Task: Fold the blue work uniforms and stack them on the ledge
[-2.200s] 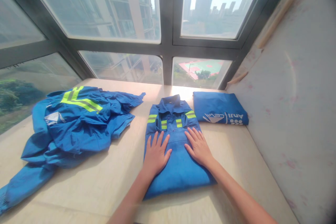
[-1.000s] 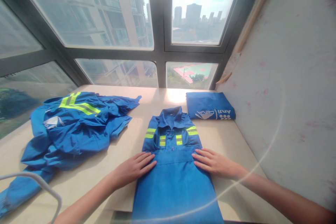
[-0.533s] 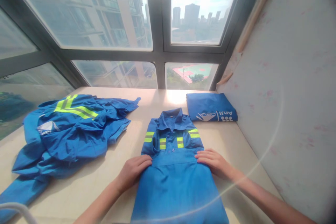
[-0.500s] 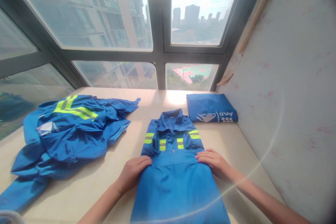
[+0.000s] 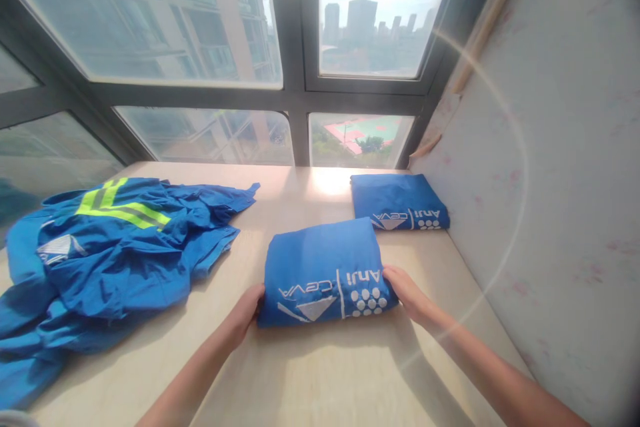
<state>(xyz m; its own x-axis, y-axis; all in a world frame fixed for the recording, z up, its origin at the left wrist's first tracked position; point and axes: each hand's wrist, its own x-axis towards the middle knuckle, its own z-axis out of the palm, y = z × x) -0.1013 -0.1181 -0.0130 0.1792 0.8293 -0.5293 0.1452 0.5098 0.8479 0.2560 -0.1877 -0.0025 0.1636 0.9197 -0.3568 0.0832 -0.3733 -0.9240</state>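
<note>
A blue work jacket (image 5: 320,253), folded into a flat bundle with a white printed logo facing up, is between my hands over the table. My left hand (image 5: 251,307) grips its left edge, fingers tucked partly out of sight beneath it. At the right edge, my right hand (image 5: 404,288) is closed on the cloth, thumb on top. The collar and yellow stripes of this jacket are hidden in the fold. Behind it to the right lies a second folded blue jacket (image 5: 397,195) with the same logo.
On the left a crumpled blue jacket (image 5: 140,267) with yellow-green reflective stripes spreads over the pale wooden table (image 5: 300,373). Grey-framed windows (image 5: 295,97) border the far side. A papered wall (image 5: 560,200) rises along the right.
The jacket's long lower part has been folded up over its collar and striped top, so the logo now shows. Both hands have shifted to the bundle's sides. The view has moved slightly right.
</note>
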